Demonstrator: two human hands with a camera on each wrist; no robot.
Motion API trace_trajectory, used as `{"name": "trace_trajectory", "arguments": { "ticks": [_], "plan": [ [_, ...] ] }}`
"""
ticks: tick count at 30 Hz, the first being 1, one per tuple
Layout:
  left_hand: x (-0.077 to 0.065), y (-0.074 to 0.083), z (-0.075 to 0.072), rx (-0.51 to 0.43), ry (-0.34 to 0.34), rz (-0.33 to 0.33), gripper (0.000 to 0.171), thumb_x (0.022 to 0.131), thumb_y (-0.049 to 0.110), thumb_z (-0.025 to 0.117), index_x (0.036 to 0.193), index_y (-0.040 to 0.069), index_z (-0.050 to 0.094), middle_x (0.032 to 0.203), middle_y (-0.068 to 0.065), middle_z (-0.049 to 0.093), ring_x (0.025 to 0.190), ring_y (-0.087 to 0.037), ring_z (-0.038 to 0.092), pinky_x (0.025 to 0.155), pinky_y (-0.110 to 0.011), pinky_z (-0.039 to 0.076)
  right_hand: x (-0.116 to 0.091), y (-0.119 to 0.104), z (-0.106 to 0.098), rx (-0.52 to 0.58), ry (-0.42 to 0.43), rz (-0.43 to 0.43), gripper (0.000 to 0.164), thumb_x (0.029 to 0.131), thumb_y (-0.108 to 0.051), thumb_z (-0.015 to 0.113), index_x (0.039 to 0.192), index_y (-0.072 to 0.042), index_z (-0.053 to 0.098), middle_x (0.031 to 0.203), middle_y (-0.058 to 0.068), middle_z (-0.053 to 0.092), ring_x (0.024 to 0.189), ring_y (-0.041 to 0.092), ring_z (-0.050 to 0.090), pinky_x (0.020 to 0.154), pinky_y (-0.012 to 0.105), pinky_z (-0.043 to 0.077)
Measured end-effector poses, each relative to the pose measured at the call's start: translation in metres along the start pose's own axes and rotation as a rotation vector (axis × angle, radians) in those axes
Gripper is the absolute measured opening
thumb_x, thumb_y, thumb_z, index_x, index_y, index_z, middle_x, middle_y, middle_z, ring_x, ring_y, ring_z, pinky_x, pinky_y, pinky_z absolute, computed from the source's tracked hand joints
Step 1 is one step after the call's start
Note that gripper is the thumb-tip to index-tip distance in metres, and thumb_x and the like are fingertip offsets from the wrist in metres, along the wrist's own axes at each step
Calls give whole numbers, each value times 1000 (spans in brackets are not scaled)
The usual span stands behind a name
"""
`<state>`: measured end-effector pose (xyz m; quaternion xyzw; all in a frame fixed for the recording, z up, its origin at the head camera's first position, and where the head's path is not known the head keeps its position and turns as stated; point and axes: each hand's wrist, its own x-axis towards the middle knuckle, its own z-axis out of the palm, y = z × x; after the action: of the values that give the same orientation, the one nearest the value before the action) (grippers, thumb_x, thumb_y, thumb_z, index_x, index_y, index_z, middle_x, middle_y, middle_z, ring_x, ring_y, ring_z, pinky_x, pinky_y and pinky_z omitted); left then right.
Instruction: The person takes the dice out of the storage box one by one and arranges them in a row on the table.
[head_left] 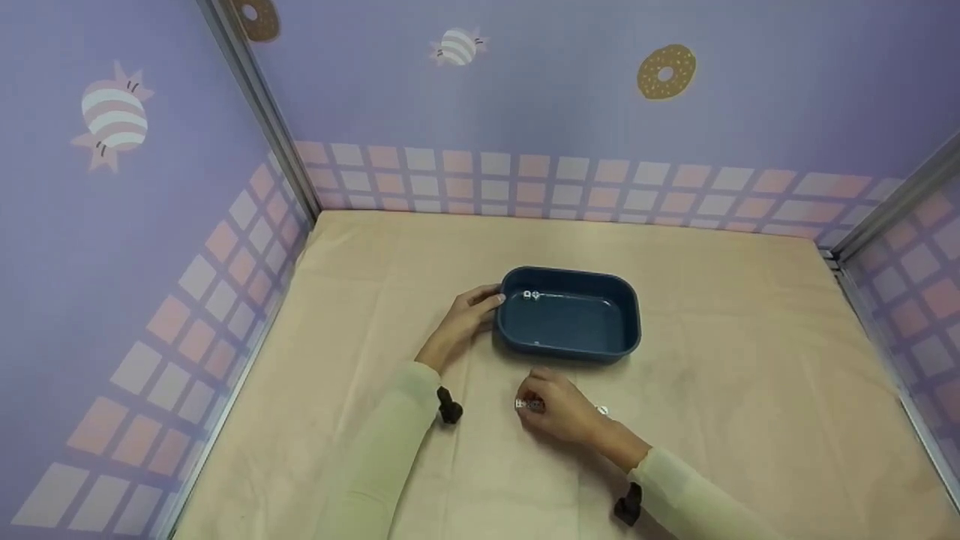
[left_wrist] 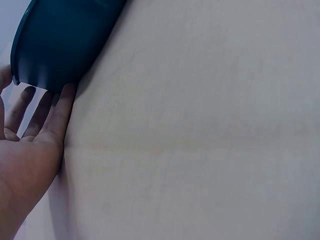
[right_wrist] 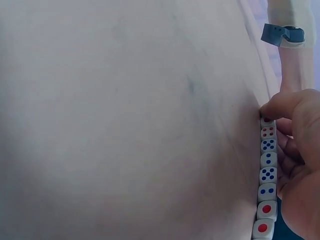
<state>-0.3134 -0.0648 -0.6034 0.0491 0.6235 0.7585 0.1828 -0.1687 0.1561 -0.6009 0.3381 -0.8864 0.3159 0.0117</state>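
Note:
My left hand (head_left: 469, 319) rests against the left end of a dark blue rectangular bin (head_left: 570, 352), thumb at the rim. In the left wrist view its fairly straight fingers (left_wrist: 62, 112) touch the bin's outer wall. My right hand (head_left: 559, 405) is in front of the bin, low over the cloth, and grips a straight row of white dice (right_wrist: 268, 175) with red and blue dots. The thumb lies on the end die, with the other fingers curled behind the row. Past the hand, another die (head_left: 603, 410) shows at the right. Two small dice (head_left: 531, 295) lie inside the bin.
A pale cloth (head_left: 360, 300) covers the table. Purple panels with pink and white squares (head_left: 555, 180) enclose the back and both sides, joined by metal posts (head_left: 274, 112). Dark wrist mounts (head_left: 448, 406) are strapped on both sleeves.

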Motion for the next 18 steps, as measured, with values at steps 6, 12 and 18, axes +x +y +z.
{"name": "trace_trajectory", "arguments": {
  "ticks": [6,12,18],
  "plan": [
    [2,-3,-1,-20,2,0,47,107,21,67,150,5,58,146,-19,58,126,-34,67,101,-39,58,-1,0,-1,-11,-7,10,8,94,-15,82,96,-13,75,95,-3,61,85,10,62,74,29,57],
    [2,-4,-1,-16,18,-5,45,106,21,68,148,6,60,145,-17,60,125,-33,68,101,-38,58,0,-2,-6,-68,-35,-27,13,94,-20,84,99,-12,74,97,-2,60,87,10,58,75,30,56],
    [0,-2,-1,6,7,1,48,105,25,70,148,7,60,147,-18,60,127,-32,66,101,-39,58,15,-6,-34,-80,29,-109,24,95,-26,83,108,-7,74,104,2,62,95,15,60,82,36,58]
  ]
}}
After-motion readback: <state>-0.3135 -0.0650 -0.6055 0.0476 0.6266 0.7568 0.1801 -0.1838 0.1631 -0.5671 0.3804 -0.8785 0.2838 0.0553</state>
